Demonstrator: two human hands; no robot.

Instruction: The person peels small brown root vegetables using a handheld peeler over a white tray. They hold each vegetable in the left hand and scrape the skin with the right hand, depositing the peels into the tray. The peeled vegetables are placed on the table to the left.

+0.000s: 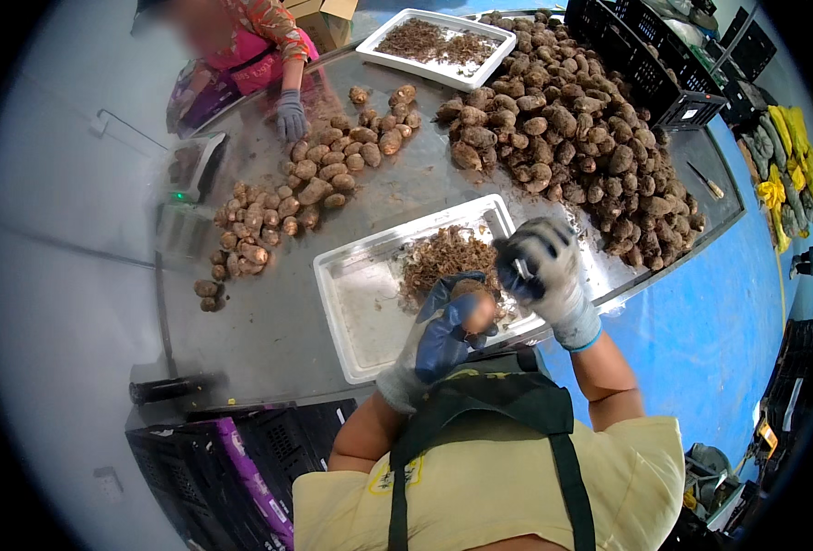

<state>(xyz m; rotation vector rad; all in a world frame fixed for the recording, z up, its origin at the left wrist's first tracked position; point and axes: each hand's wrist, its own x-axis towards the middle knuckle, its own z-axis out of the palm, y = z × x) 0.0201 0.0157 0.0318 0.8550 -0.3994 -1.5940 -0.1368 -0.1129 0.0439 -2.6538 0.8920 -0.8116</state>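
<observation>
My left hand (pixel 441 341), in a blue-coated work glove, is closed around a taro corm (pixel 479 311) above the near side of a white plastic tray (pixel 368 324). Pale flesh shows on one end of the corm. My right hand (pixel 548 258), gloved too, is a fist just right of it and slightly higher. A short pale piece of a small hand tool (pixel 522 268) shows at the fist; the rest is hidden, so its kind is unclear. Brown fibrous taro peelings (pixel 448 258) are heaped in the right half of the tray.
A large pile of hairy taro (pixel 572 131) covers the table's right side; trimmed ones (pixel 324 169) lie left. A knife (pixel 706 180) rests near the right edge. Across the table are a co-worker's gloved hand (pixel 291 116), a second tray (pixel 413 69) and a scale (pixel 196 169). Black crates (pixel 682 103) stand back right.
</observation>
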